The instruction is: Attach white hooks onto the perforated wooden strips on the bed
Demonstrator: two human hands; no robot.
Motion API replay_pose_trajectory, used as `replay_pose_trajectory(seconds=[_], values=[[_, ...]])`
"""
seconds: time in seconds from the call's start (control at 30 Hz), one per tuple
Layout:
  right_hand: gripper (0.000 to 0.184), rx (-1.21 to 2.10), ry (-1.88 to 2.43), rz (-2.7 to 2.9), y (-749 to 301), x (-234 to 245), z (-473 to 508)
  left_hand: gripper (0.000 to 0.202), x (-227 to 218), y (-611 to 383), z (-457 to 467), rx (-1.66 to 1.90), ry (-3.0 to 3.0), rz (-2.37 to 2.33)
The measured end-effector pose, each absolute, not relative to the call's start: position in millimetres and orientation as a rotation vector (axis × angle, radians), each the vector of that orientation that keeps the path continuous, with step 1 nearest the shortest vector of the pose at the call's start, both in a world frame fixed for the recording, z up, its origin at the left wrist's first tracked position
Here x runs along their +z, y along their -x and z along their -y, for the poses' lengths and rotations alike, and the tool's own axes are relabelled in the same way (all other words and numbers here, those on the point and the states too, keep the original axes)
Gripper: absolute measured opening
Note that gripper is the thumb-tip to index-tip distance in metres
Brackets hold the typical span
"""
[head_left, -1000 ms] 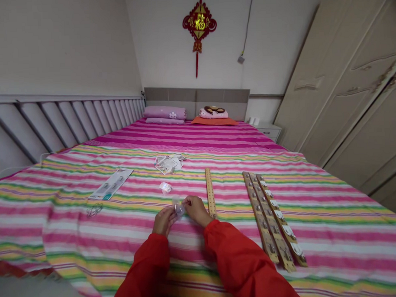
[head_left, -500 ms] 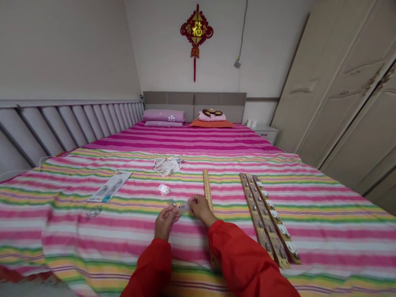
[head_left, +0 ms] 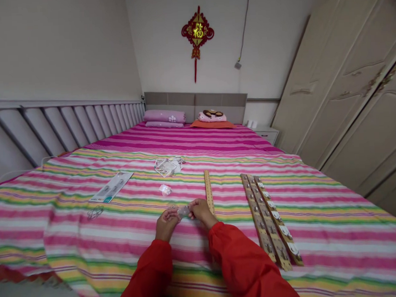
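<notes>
Between my two hands is a small clear plastic bag [head_left: 183, 211], pinched at both ends above the striped sheet. My left hand [head_left: 166, 222] grips its left end with closed fingers. On the other end, the fingers of my right hand [head_left: 200, 210] are pressed together. What lies inside the bag is too small and blurred to name. Just beyond my right hand lies a light wooden strip with rows of holes [head_left: 208, 189], its near part hidden by my arm. A small shiny clear packet [head_left: 165, 190] rests beyond my left hand.
Three brown strips [head_left: 265, 219] bearing metal pieces lie to the right, the outer one also with white round parts. Clear packaging [head_left: 168, 166] is heaped farther back. At left are a long card pack [head_left: 112, 187] and a tangle of thin wire-like rings [head_left: 95, 212].
The clear bag has turned to show a broader face between my fingers. Both hands stay nearly in place, and the whole view has shifted slightly.
</notes>
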State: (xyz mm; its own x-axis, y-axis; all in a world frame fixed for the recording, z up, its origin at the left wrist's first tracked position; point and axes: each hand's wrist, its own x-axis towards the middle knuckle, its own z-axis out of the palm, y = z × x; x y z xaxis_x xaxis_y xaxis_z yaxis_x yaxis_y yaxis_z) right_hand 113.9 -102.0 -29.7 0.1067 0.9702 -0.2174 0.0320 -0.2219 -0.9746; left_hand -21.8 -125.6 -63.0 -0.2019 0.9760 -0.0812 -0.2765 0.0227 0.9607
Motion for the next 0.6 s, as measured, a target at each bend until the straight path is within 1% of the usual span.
replay_pose_trajectory(seconds=[0.23,0.4,0.53,0.6], values=[[0.015,1.266,1.430,1.013,-122.1,-30.4,105.0,0.035,-62.9,21.3,125.8,1.456,-0.889,-1.201],[0.009,1.301,1.390,0.997,-131.9,-19.1,110.2,0.042,-63.3,20.2,127.8,1.495,-0.887,-1.228],[0.019,1.304,1.325,1.013,-148.3,-4.5,113.2,0.049,-67.8,24.7,127.2,1.501,-0.882,-1.191],[0.020,1.276,1.279,1.014,-162.5,-1.0,114.4,0.050,-69.6,27.0,127.9,1.500,-0.893,-1.178]])
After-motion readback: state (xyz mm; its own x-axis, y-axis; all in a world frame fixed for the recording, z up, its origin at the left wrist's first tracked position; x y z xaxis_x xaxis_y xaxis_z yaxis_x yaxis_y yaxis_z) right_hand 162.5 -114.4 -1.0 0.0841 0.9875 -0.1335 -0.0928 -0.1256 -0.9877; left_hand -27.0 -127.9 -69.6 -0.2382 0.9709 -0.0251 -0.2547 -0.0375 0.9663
